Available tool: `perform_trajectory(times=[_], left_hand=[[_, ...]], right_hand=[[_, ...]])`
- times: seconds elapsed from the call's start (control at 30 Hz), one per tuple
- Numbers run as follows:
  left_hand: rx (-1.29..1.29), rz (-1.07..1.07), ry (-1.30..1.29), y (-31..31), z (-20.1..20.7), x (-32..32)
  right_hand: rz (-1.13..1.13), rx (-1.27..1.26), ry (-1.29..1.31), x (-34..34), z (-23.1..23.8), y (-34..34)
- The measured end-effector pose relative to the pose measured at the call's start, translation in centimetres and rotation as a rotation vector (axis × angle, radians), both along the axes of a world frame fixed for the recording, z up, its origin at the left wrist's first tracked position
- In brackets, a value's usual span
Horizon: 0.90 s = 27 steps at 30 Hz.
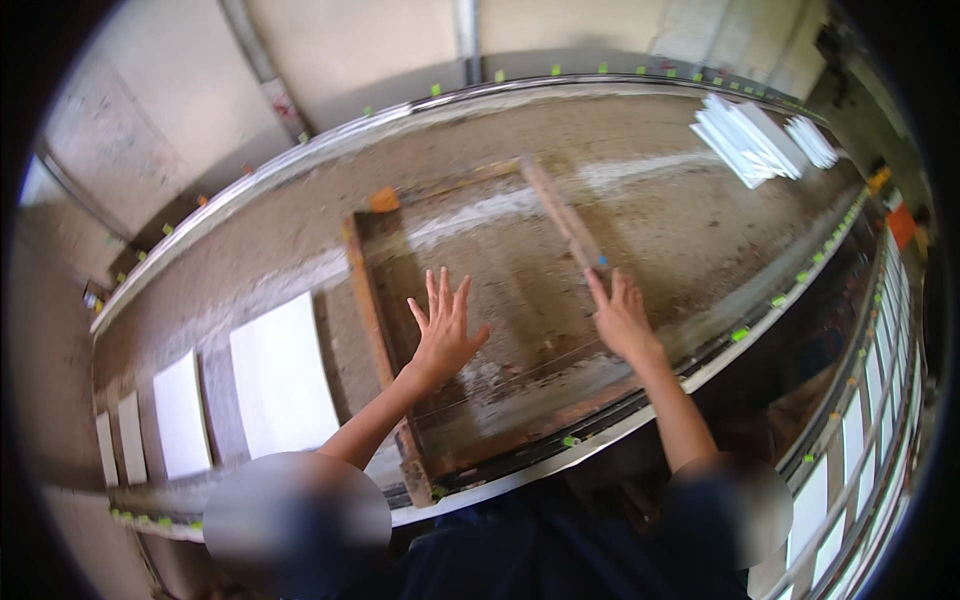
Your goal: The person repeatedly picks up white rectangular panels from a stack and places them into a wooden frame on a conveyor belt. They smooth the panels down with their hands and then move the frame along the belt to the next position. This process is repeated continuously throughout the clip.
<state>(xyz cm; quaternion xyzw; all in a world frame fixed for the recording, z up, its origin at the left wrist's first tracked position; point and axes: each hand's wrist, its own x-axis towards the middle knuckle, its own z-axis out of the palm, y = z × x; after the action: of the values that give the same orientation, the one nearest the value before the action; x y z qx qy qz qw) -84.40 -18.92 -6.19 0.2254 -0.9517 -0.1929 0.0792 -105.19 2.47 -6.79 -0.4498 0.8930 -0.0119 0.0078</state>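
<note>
A large rectangular wooden frame (368, 300) lies on the long brown-stained table (280, 225) in front of me. Thin, see-through material seems to span its inside. My left hand (443, 335) is over the inside of the frame, near its left rail, with fingers spread and nothing in them. Whether the palm touches the surface below cannot be made out. On the right rail, my right hand (625, 325) has its fingers over the wood, close to a small blue mark (603, 261). An orange piece (384, 199) sits at the frame's far left corner.
White sheets lie spaced out left of the frame, the largest (285, 375) nearest it. Fanned white sheets (750, 140) rest at the table's far right. Small green tabs (740, 335) line both long edges. A rack of white pieces (853, 435) stands at right; a wall (350, 45) runs behind.
</note>
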Motion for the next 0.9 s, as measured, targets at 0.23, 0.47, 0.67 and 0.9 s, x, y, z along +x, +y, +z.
perform_trajectory(times=[0.23,0.47,0.67,0.9], left_hand=[[0.14,-0.432,0.009,7.9,2.9,-8.4],[0.329,-0.581,0.101,18.3,3.8,-18.1],[0.343,-0.542,0.282,26.0,3.6,-26.3],[0.612,-0.508,0.311,29.8,7.6,-28.8]], right_hand=[[-0.023,-0.311,-0.231,4.7,6.0,9.4],[-0.367,-0.605,-0.207,-2.1,4.7,23.1],[-0.443,-0.851,-0.139,-9.9,3.0,31.0],[-0.354,-1.076,-0.114,-17.4,4.2,31.7]])
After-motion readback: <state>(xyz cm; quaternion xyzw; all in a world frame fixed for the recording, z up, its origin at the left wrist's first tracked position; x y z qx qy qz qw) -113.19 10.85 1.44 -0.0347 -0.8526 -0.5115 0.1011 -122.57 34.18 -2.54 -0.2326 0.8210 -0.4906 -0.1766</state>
